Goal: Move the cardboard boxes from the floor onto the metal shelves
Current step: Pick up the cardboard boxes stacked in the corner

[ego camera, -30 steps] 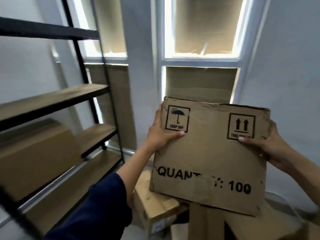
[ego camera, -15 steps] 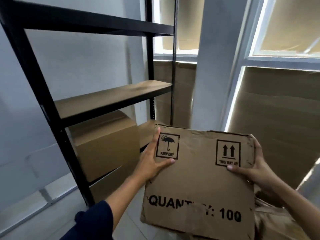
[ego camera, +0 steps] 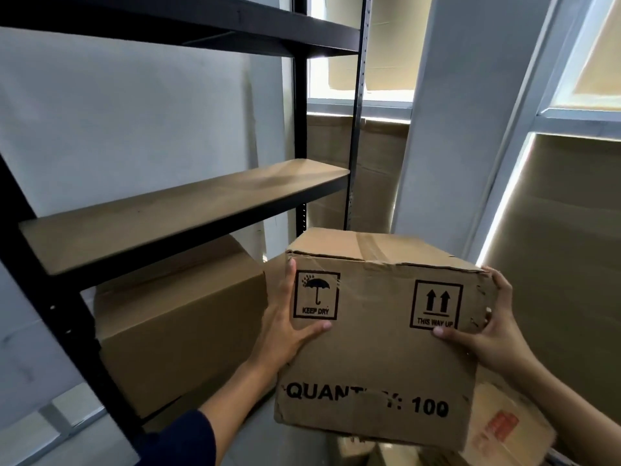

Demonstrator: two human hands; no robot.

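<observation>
Brown corrugated cardboard, creased and torn at its upper right corner, makes up the box (ego camera: 379,334) held in the air just right of the black metal shelving unit (ego camera: 67,317). Its near face carries an umbrella mark reading "KEEP DRY", two arrows over "THIS WAY UP", and "QUAN… : 100", the middle letters covered by a patch. The left hand (ego camera: 285,327) grips the box's left edge, thumb across the front; the right hand (ego camera: 487,334) grips the right edge likewise. A larger plain cardboard box (ego camera: 181,334) sits on the unit's lower shelf, left of the held box, beneath a bare wooden shelf board (ego camera: 181,213). Below the held box lies another carton (ego camera: 504,428) with a blurred red stamp.
</observation>
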